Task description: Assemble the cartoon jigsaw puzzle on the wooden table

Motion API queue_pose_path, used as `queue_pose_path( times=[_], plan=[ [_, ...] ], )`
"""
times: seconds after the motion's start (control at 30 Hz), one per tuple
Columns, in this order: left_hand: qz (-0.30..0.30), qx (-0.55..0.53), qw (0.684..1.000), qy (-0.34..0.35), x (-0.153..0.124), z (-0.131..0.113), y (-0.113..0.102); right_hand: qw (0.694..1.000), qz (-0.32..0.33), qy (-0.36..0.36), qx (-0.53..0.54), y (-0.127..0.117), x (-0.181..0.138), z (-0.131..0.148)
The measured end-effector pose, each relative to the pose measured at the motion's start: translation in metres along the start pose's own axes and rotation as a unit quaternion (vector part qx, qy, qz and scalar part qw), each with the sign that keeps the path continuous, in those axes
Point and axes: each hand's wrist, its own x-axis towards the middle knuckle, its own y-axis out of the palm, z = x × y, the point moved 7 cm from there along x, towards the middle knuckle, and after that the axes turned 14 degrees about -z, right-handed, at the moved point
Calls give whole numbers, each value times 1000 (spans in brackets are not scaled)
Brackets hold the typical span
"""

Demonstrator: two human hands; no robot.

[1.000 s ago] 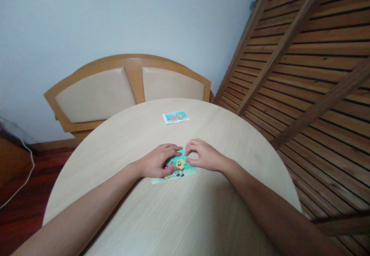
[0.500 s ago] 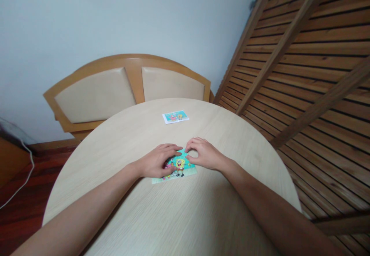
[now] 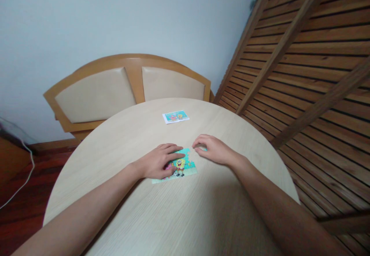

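Note:
A jigsaw puzzle with a yellow cartoon figure on a turquoise ground lies flat on the table. Its upper right edge is jagged, with bare tabletop showing beside it. Over the left part of the puzzle, my left hand rests with its fingers spread, hiding much of the picture. Just off the upper right corner is my right hand, thumb and fingers pinched on a small turquoise puzzle piece that is mostly covered by the fingers.
Farther back on the round pale wooden table lies a folded picture sheet with similar cartoon figures. Behind the table stands a padded wooden headboard against the wall. A slatted wooden panel leans at the right.
My right hand has moved right, away from the puzzle, with a piece in its fingers; the jagged upper right edge now shows. My left hand has stayed almost in place.

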Motion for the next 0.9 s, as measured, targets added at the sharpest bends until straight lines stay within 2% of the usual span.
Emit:
queue_pose_path(
  times=[0.17,0.3,0.6,0.9],
  plan=[
    [1,11,1000,9,1,-4,-2,994,37,107,-12,-23,-11,-36],
    [3,14,1000,5,3,-5,-3,982,78,173,8,-23,-20,-50],
    [-10,11,1000,-15,4,-7,-1,986,89,135,50,-7,-14,-30],
    [-8,4,1000,-24,5,-11,-2,986,96,118,68,-6,-15,-31]
  ],
)
